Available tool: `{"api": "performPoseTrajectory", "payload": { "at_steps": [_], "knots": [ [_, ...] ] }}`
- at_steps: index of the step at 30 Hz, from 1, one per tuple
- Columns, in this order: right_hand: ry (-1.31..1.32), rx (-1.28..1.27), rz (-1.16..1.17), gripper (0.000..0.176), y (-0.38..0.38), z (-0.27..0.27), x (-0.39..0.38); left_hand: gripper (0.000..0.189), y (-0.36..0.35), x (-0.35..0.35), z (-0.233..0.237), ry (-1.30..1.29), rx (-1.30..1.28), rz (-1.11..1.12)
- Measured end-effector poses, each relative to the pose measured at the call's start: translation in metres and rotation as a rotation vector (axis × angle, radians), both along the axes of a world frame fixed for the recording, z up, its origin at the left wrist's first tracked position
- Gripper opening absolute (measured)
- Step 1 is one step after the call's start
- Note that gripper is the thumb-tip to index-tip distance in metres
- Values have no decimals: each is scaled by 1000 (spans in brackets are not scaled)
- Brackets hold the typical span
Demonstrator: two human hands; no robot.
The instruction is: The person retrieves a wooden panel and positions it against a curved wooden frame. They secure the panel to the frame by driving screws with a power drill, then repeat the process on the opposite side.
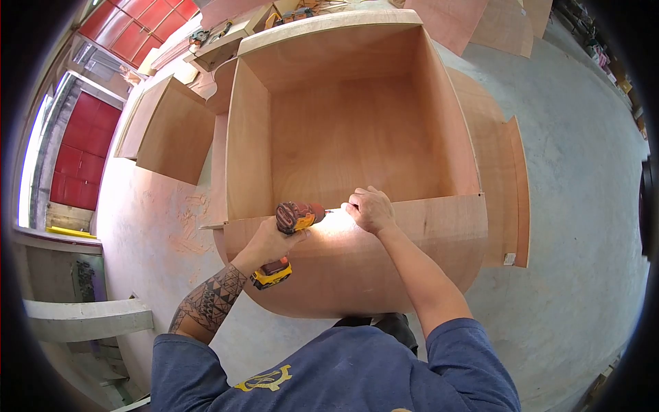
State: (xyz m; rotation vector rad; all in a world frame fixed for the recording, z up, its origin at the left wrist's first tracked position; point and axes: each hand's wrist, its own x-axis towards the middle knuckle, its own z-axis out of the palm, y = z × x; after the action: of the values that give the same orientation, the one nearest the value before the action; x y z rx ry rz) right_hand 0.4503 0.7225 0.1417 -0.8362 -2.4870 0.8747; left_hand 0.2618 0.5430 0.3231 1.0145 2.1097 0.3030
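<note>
My left hand [269,244] is wrapped round the grip of a cordless drill [298,217] with a yellow and black battery below. The drill lies level, its bit pointing right along the top edge of a curved plywood panel [405,257]. Light from the drill falls on the panel. Just past the bit, my right hand [373,210] is closed at that edge, its fingertips bent together; anything between them is too small to make out. Behind the panel stands a large open plywood box [447,130], its inside facing up toward me.
Another plywood box [175,130] stands on the floor to the left, near scattered shavings [189,230]. A flat board with an upright strip [519,196] lies on the right. Beyond the box, a workbench [230,38] carries tools. A pale curved piece [89,319] juts in at lower left.
</note>
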Motion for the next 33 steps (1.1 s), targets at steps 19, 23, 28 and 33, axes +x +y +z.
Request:
{"api": "performPoseTrajectory", "payload": {
  "at_steps": [19,23,28,33],
  "knots": [
    [82,96,227,20,-6,9,3,53,28,3,13,76,-91,-160],
    [99,38,223,22,-4,5,4,52,40,5,10,140,-105,-205],
    [158,3,200,17,-3,1,6,54,62,29,41,209,-231,-234],
    [260,-55,150,16,-5,-13,2,54,65,19,26,250,-131,-317]
  ]
}}
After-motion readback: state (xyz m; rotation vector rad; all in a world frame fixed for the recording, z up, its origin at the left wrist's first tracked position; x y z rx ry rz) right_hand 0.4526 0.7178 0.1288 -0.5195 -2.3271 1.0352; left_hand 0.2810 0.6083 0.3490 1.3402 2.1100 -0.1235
